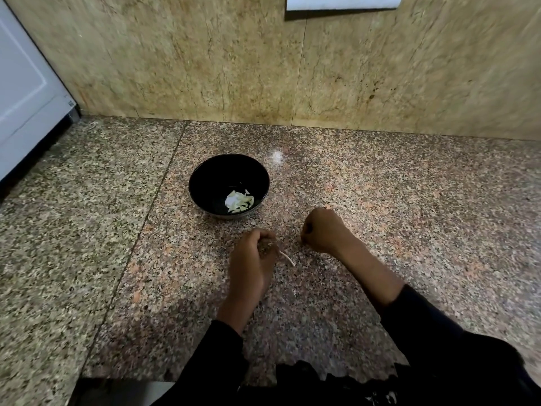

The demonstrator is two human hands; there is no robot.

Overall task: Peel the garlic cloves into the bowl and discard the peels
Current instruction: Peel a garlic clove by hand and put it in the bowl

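- Garlic cloves (pixel 239 201) lie in a small pale heap in the bottom of the black bowl (pixel 205 177), toward its near right side; whether every piece is peeled clove or some is peel cannot be told.
- The bowl stands upright on the speckled granite counter (pixel 409 215), left of centre, a little beyond both hands and touching neither.
- The left hand (pixel 251 259) rests on the counter just in front of the bowl, its fingers curled inward; a thin white strip of peel (pixel 287 258) sticks out from its right side and lies against the stone. Whether the fingers actually pinch that strip cannot be told.
- The right hand (pixel 323 230) sits near the left one, to its right and apart from it, closed into a fist with knuckles up; whether anything is inside the fist is hidden.
- Both forearms come out of dark sleeves (pixel 439 326) at the lower edge.
- A white powdery smudge (pixel 277 156) marks the counter just beyond and right of the bowl.
- Behind the counter rises a mottled tan stone wall (pixel 205 54), with a white panelled door (pixel 26 92) at the far left.
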